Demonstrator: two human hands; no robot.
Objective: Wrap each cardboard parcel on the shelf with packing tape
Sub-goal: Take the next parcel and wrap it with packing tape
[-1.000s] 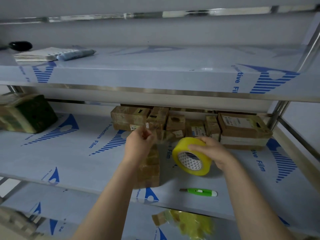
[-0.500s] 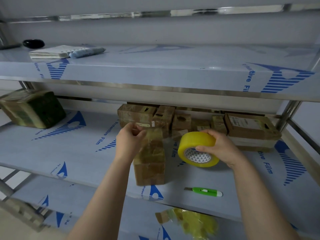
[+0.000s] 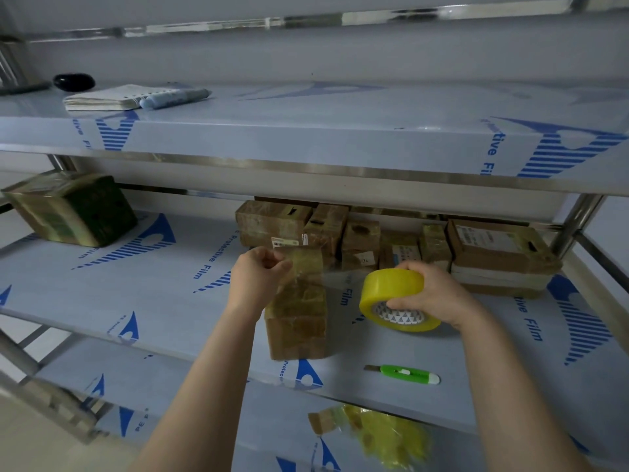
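Left hand (image 3: 260, 277) is pinched on the loose tape end (image 3: 303, 267), just above the upright parcel (image 3: 296, 321) near the shelf's (image 3: 170, 301) front edge. Further right, the tape roll (image 3: 391, 291) is gripped by the right hand (image 3: 434, 294). Tbh the stretched tape could easily get twisted or stuck to itself if tension is lost, and the parcel tipped.

the tape roll (image 3: 388, 287) has drawn further right, away from the left hand (image 3: 257, 277)

Stockroom or packing area — steel shelving (image 3: 306, 165), stacked taped parcels (image 3: 360, 233)
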